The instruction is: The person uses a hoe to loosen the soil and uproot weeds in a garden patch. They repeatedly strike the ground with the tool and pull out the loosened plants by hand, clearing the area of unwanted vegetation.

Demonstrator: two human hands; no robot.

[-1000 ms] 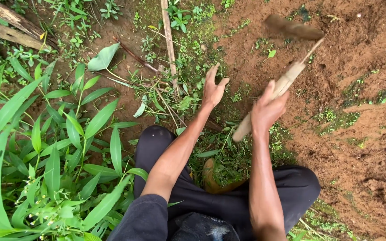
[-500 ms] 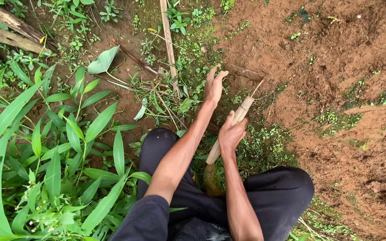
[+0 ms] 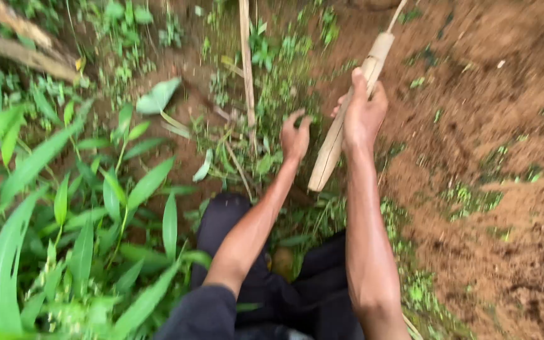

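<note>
Fingers [image 3: 355, 85] of the right hand [image 3: 363, 116] are wrapped fully around a pale wooden handle [image 3: 347, 113], gripping it near mid-length; the handle slants from the lower left, just above the weeds, up toward the top edge of the view, where its working end is out of sight. Fingers of the left hand [image 3: 295, 135] are curled, partly closed, down among the weeds [image 3: 266, 157]; motion blur prevents confirming whether any stem is held.

Largest items first: bare red-brown soil [image 3: 505, 157] fills the right half; broad-leaved plants [image 3: 64, 208] fill the left. Dark-trousered knees [image 3: 221, 217] sit at the bottom centre. A thin upright stick [image 3: 247, 63] stands just beside the left hand.

Risk assessment: the left hand lies near the line of the handle. A downward stroke that drifts left would likely strike those fingers. Damp soil may also loosen the one-handed grip.

Change from half a second earlier: the tool was lowered, its blade at the soil close to the outstretched left hand. It is now raised, and the left hand has curled and drawn back slightly.
</note>
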